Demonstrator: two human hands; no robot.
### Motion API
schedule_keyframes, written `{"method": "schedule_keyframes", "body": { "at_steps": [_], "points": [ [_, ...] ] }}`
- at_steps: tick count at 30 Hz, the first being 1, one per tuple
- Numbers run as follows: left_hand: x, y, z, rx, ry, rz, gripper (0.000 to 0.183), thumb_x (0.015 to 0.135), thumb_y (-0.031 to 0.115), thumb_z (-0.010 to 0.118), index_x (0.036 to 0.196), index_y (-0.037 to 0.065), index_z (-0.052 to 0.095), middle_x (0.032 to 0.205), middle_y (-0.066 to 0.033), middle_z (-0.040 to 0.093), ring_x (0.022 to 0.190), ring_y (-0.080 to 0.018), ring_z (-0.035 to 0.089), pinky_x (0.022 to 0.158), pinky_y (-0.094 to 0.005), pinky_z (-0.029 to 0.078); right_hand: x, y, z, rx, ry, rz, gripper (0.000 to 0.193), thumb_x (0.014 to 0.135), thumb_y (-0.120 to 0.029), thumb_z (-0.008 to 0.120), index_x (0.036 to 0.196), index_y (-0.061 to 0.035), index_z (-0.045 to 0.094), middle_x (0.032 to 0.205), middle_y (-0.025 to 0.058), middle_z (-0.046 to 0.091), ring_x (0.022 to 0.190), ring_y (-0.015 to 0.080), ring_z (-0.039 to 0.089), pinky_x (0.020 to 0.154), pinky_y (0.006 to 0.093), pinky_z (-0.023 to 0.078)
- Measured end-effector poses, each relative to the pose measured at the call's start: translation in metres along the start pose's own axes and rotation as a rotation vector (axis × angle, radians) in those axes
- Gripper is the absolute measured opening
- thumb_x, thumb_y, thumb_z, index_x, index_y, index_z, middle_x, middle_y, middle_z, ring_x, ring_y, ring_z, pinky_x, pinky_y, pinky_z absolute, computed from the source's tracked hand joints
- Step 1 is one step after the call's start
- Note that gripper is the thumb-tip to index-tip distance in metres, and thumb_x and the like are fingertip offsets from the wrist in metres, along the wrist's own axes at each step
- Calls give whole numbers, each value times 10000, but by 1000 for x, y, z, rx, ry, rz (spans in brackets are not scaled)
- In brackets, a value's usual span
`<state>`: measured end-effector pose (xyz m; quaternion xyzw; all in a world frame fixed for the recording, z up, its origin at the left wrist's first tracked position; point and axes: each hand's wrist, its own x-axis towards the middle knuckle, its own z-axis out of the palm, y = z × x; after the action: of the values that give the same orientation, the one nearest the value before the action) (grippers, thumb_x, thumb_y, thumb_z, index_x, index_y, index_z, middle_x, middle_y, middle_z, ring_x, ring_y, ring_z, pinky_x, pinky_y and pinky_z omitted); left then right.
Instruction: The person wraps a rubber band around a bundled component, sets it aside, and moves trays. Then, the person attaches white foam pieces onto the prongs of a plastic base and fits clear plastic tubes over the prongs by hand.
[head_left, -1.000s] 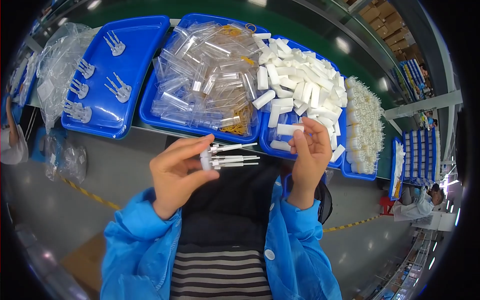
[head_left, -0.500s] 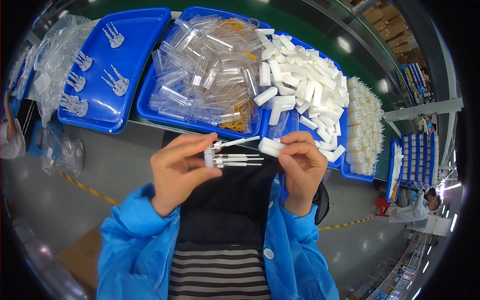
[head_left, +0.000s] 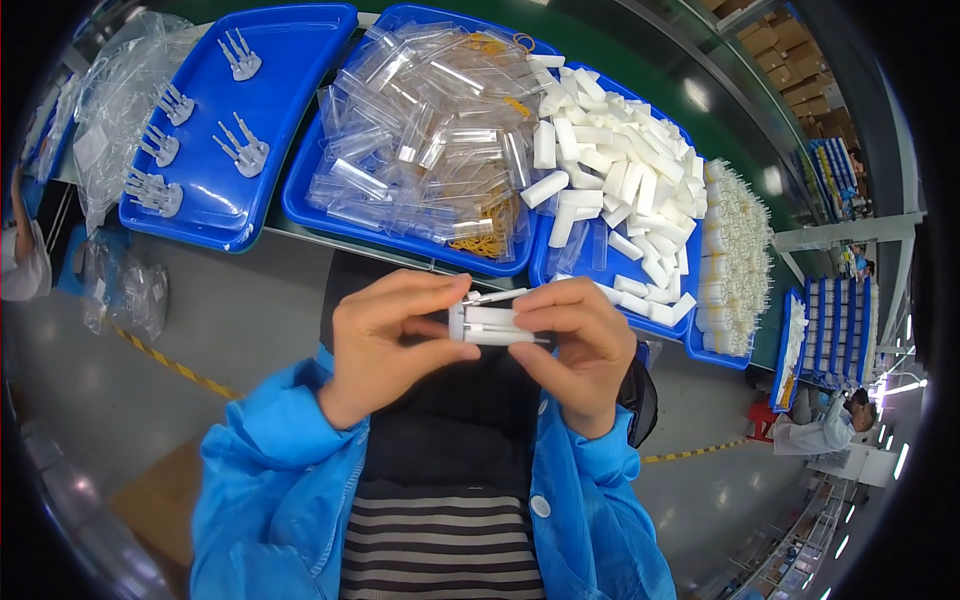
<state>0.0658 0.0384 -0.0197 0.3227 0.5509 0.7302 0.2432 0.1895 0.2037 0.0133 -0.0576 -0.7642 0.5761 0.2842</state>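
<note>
Green bench, blue trays, clear bag

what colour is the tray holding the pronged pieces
The tray is blue; it shows best in the head view.

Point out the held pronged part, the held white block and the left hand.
Pronged part [head_left: 456,323]: head view, on its base.
White block [head_left: 491,315]: head view, on its exposed face.
Left hand [head_left: 375,335]: head view, on its thumb side.
</note>
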Motion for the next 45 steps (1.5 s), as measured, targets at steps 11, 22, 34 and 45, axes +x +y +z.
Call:
{"method": "schedule_keyframes", "body": {
  "at_steps": [11,22,34,45],
  "points": [
    [-5,-8,-6,-125,-23,-84,463,731,-184,700,1165,-37,639,1254,-189,571,1157,-275,594,841,-320,598,7,32,-86,-751,300,92,238,722,14,715,954,-23,681,933,90,657,834,214,611,714,299,477],
    [-1,-7,-6,-210,40,-95,499,707,-194,721,1179,-61,629,1208,-171,557,1101,-266,618,870,-351,603,7,43,-88,-732,408,262,122,803,27,667,902,-28,621,928,106,646,839,204,653,684,286,510],
    [-5,-6,-9,-141,28,17,493,667,-192,764,1128,-43,673,1143,-158,587,1041,-264,649,859,-362,615,1,-2,-23,-70,112,75,204,707,129,730,879,42,664,1070,153,613,954,196,620,844,287,509],
    [-6,-5,-11,-53,16,31,508,659,-169,782,1134,-26,673,1140,-164,590,1070,-274,637,881,-388,601,2,2,-9,162,138,170,252,754,153,682,1000,100,670,1091,143,604,943,172,626,817,269,525]
  ]
}}
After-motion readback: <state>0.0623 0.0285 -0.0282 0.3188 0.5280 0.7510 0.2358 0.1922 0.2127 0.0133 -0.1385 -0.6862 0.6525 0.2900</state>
